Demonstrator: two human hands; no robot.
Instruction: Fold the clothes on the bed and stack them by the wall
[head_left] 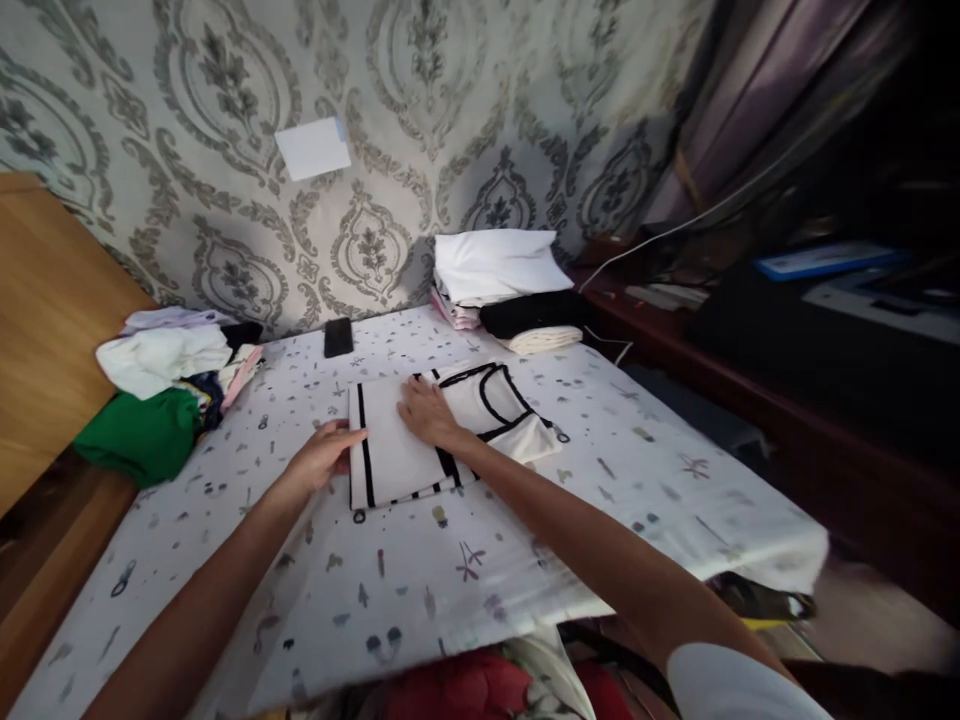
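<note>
A partly folded white top with black trim (397,455) lies on a bed or table under a white printed sheet (525,540). Its black-edged neckline or armhole opening points to the right. At the top's left edge, my left hand (324,455) pinches the fabric, thumb above and the other fingers partly hidden at the edge. My right hand (427,410) rests flat on the middle of the top, fingers stretched out, pressing on the cloth.
Beyond the top, a folded clothes stack (499,265) stands against the patterned wall. A dark phone (338,338) lies near the wall. Loose clothes (161,370) are heaped at left beside a wooden board (60,310). A thin cable (675,227) runs along the right.
</note>
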